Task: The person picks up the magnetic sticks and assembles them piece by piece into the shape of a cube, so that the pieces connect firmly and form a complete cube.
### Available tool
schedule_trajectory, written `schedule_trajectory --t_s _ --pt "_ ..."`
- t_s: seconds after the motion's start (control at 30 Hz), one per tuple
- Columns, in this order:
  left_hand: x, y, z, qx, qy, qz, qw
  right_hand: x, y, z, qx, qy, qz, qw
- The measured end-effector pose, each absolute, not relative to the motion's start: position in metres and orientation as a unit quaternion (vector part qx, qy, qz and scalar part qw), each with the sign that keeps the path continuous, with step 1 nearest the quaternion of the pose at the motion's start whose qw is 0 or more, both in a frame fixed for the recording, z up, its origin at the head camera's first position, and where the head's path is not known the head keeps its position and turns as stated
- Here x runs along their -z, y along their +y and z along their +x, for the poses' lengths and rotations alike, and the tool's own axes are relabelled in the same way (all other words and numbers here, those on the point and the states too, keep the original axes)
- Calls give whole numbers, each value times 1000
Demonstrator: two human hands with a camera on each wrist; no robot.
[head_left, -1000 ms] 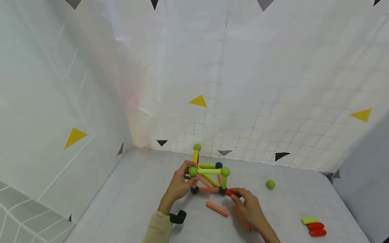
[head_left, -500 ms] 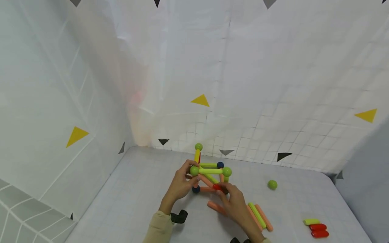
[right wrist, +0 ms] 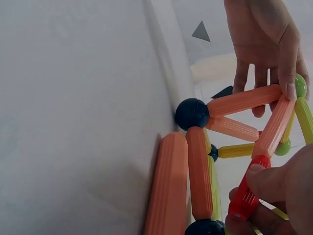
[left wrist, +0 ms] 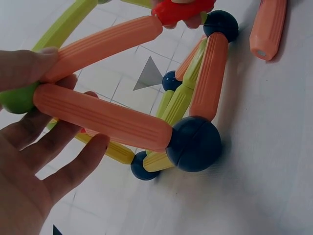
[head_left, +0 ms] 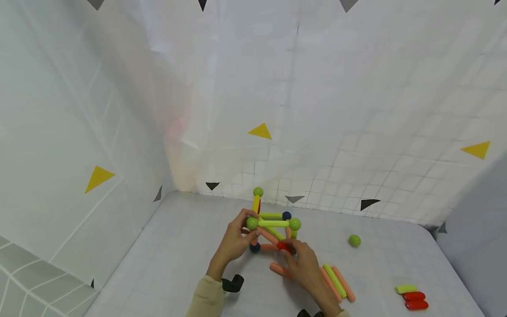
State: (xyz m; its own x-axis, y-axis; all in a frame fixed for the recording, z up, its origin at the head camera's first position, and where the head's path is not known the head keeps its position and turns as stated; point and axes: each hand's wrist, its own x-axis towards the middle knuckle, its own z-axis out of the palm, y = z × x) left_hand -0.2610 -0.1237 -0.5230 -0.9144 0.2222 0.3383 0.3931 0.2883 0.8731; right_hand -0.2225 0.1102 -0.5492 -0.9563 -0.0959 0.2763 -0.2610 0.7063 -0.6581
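Observation:
A frame of ribbed rods and balls stands on the table, with navy balls (left wrist: 194, 144) at its base and green balls (head_left: 295, 224) higher up. My left hand (head_left: 234, 240) pinches the upper end of a slanting orange rod (right wrist: 275, 128) beside a green corner ball (head_left: 252, 223). Between the thumb and fingers of my right hand (head_left: 305, 266) is a short red rod (right wrist: 244, 199). Its upper end meets the lower end of the slanting orange rod. The red rod's other end points down toward the navy ball (left wrist: 221, 26) at the front right base corner.
An orange rod (head_left: 279, 269) lies in front of the frame, partly behind my right hand. Right of that hand lie orange and yellow-green rods (head_left: 335, 281). Farther right are a loose green ball (head_left: 354, 241), a short yellow-green rod (head_left: 405, 289) and two red rods (head_left: 416, 305).
My right hand has moved left and slightly up with the red rod, from beside the front right navy ball to the slanting orange rod's end. The left hand stays at its corner.

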Motion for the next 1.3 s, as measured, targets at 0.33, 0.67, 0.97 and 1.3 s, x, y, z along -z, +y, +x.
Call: schedule_trajectory --t_s 0.33,0.67,0.97,1.3 --pt "524 -121 -261 563 -800 -192 75 554 103 -219 -285 -932 98 199" --pt "524 -121 -261 562 -801 -196 73 557 100 -219 -236 -935 113 238" --pt "522 -122 -261 559 -801 -201 75 550 110 -211 -365 -911 74 177" --pt "523 -122 -261 562 -798 -203 79 544 114 -206 -472 -875 -11 107"
